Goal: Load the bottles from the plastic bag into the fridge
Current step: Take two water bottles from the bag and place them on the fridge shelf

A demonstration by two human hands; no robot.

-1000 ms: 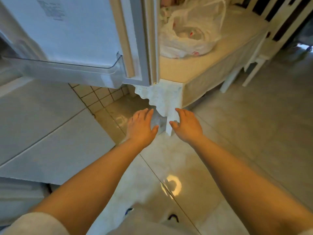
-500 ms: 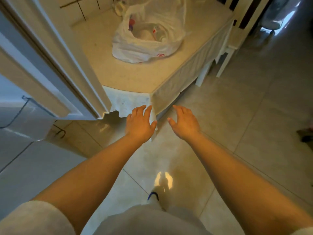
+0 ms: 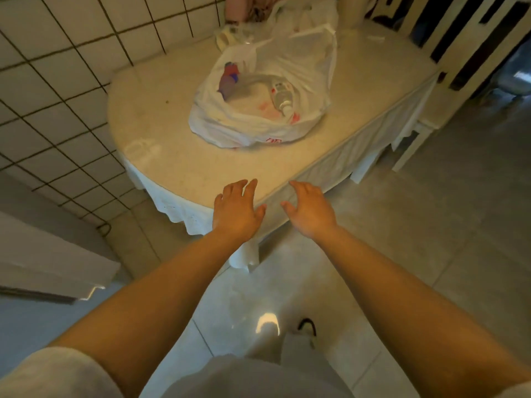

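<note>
A white plastic bag (image 3: 258, 122) lies open on the round table (image 3: 161, 156). Inside it a clear bottle with a white cap (image 3: 283, 96) lies on its side, and a purple-red item (image 3: 228, 79) sits at the bag's left. My left hand (image 3: 235, 211) and my right hand (image 3: 310, 209) are stretched out side by side over the table's near edge, fingers relaxed, holding nothing, well short of the bag. A corner of the white fridge door (image 3: 51, 268) shows at the lower left.
A tiled wall (image 3: 57, 81) runs behind the table on the left. A white chair (image 3: 448, 61) stands at the table's right side. More bags and a cream container (image 3: 355, 10) crowd the table's far end. Glossy floor tiles (image 3: 402, 225) lie to the right.
The view has swung away from the fridge door toward the table. The bag now sits nearer the centre, and both empty hands have come up to the table's edge.
</note>
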